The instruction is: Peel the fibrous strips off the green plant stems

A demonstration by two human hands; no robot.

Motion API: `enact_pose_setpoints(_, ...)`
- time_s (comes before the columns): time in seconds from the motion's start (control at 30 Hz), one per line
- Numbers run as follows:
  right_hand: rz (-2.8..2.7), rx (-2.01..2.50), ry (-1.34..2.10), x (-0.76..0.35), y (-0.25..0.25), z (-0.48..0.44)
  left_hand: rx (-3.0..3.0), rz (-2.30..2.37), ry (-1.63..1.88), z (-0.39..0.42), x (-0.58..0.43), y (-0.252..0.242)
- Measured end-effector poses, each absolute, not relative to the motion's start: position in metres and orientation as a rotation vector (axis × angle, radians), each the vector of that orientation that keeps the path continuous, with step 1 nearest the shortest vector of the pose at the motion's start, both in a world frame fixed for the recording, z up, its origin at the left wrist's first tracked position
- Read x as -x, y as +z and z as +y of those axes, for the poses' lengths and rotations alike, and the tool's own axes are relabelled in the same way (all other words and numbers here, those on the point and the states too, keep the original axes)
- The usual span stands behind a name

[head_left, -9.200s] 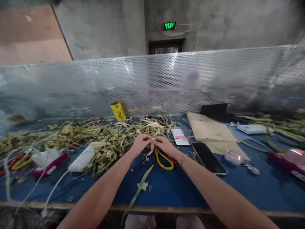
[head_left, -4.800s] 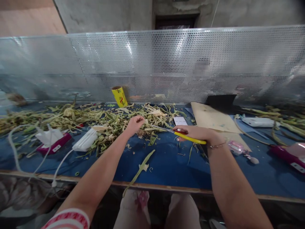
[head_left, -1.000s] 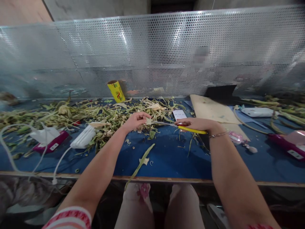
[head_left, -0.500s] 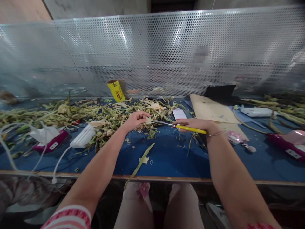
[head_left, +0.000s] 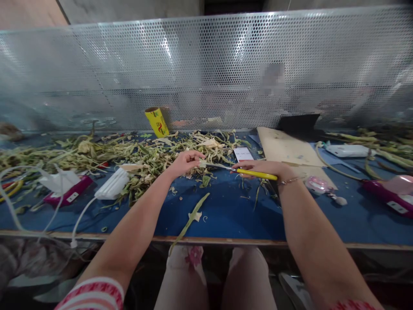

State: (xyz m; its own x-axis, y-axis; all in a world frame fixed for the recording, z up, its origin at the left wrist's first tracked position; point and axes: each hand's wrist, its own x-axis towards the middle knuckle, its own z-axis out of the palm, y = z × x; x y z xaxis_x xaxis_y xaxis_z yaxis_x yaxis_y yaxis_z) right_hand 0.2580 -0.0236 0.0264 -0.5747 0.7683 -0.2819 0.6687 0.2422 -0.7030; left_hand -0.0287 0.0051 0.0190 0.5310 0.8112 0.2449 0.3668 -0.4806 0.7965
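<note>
My left hand (head_left: 184,164) is closed in a pinch over the front of the plant heap, with a small pale dried plant piece (head_left: 203,164) at its fingertips. My right hand (head_left: 263,166) grips yellow-handled scissors (head_left: 258,174). Their slim metal blades point left and reach the piece by my left fingers; whether they touch it I cannot make out. Behind and under both hands spreads a heap of withered green and straw-coloured plant strips (head_left: 155,157). One long green strip (head_left: 192,217) lies nearer me, over the table's front edge.
On the blue table (head_left: 226,219) stand a yellow cardboard tube (head_left: 157,122) and a white power strip (head_left: 113,184) with cables. A purple tissue pack (head_left: 69,193) lies left. Right are brown cardboard (head_left: 287,146), a pink case (head_left: 316,184) and another purple pack (head_left: 387,196). Perforated metal (head_left: 226,73) closes the back.
My right hand and the scissors have shifted slightly left, while my left hand keeps its place. A yellow and red looped thing has come into view at the left edge.
</note>
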Motion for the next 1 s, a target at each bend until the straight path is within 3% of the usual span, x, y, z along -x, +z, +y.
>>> enact_pose_setpoints(0.37, -2.510, 1.387, 1.045, -0.255, 0.035, -0.029, -2.067, 0.924, 0.831, 0.007, 0.030, 0.016)
enact_pose_setpoints(1.0, -2.521, 1.375, 1.062, -0.271, 0.028, -0.024, -2.038, 0.941, 0.996, 0.011, 0.032, 0.015)
